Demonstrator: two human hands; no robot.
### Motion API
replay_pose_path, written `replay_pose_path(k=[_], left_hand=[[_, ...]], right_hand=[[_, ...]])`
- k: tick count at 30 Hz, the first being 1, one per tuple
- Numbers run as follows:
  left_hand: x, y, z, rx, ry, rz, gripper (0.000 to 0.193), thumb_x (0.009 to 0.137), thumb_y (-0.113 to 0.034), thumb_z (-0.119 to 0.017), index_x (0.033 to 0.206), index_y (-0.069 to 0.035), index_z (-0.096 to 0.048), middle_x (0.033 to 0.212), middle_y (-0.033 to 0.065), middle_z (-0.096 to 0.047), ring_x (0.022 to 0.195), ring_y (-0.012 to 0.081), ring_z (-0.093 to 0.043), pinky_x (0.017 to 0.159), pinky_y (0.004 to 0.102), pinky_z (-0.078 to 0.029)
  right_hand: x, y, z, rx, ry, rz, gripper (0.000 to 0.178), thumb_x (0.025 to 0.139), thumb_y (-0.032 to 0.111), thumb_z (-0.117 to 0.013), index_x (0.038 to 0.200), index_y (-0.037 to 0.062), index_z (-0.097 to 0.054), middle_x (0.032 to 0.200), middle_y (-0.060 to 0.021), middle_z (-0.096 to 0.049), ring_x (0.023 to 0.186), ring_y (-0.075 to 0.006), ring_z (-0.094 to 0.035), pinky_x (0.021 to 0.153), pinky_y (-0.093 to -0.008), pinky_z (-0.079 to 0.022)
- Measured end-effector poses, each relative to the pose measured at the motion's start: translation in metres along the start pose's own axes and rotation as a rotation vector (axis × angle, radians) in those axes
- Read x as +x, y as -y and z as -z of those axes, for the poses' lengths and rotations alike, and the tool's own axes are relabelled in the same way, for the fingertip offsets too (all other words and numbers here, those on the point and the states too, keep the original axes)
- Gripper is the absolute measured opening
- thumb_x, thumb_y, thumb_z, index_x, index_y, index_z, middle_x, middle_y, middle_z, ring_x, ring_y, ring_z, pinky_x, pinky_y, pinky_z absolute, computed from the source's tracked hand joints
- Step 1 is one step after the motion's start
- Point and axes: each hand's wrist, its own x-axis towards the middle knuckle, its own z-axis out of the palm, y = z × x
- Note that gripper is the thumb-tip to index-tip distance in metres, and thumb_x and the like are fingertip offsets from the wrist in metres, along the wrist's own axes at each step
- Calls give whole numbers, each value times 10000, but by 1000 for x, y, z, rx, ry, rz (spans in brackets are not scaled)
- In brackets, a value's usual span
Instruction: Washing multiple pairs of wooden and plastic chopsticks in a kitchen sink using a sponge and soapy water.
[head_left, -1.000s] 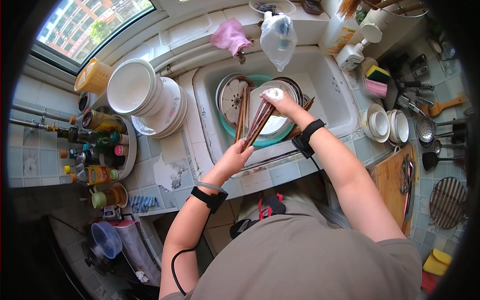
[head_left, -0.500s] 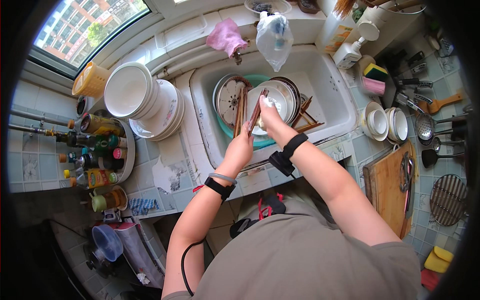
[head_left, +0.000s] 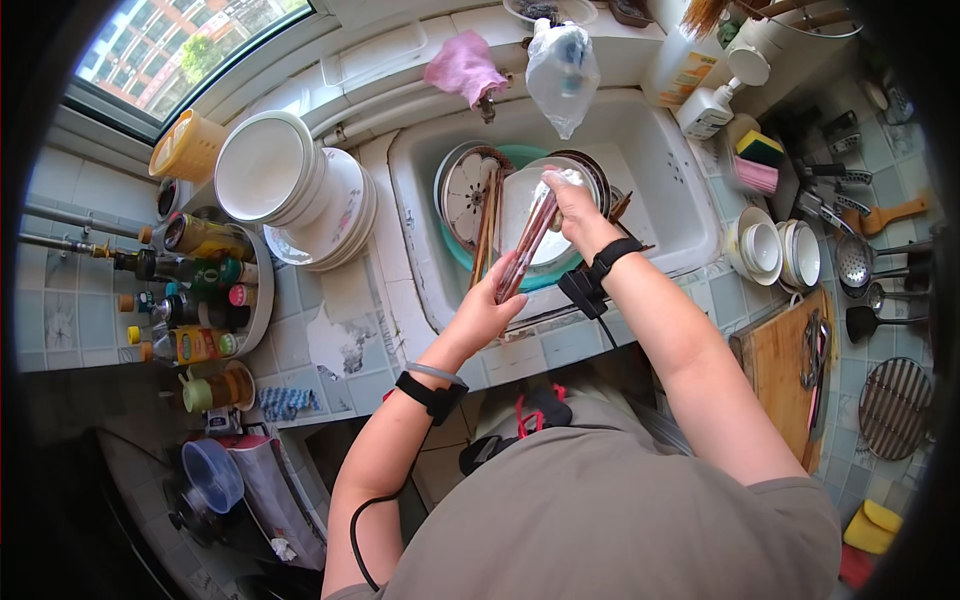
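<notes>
- Head view: left fisheye, head-worn, upright, unmirrored.
- Looks steeply down past the torso (head_left: 610,510) at the sink (head_left: 665,200), close in; left hand (head_left: 485,315) and right hand (head_left: 578,210) near centre.
- Wide coverage, window (head_left: 180,55) to utensils (head_left: 853,264) (edges bow, corners black).

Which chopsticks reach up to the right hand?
The reddish-brown chopstick bunch, slanting from the left hand up to the right hand. The other bunch, left of it by the dark-patterned dish, lies apart from the right hand.

The tiled tabletop (head_left: 293,322) (chipped in a pale patch (head_left: 328,338) left of the sink (head_left: 668,165)) carries stacked plates (head_left: 345,240), bowls (head_left: 764,246) and a wooden board (head_left: 778,385).
</notes>
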Motion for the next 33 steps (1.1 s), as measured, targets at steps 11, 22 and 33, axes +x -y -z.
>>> replay_pose_path(k=[11,22,33], left_hand=[[26,21,-19,-169,46,287,305,931,-223,-454,1194,-70,-431,703,69,-557,522,205,-517,488,328,-421],[6,-13,-12,323,34,98,431,890,-201,-513,1262,-19,-392,703,186,-598,595,336,-581,517,432,-448],[23,-18,7,-863,265,876,277,954,-325,-438,1038,-69,-503,619,-50,-333,473,33,-267,394,195,-232]], right_hand=[[-61,-27,-46,-57,-69,172,389,913,138,-488,1269,55,-356,903,-91,-521,692,-171,-549,582,-329,-474],[-21,10,-13,-35,-150,-72,244,896,124,-519,1107,7,-479,877,-84,-562,771,-192,-580,663,-345,-500],[-35,-3,-23,-21,82,138,155,914,193,-542,988,56,-537,845,-39,-599,726,-169,-593,684,-314,-500]])
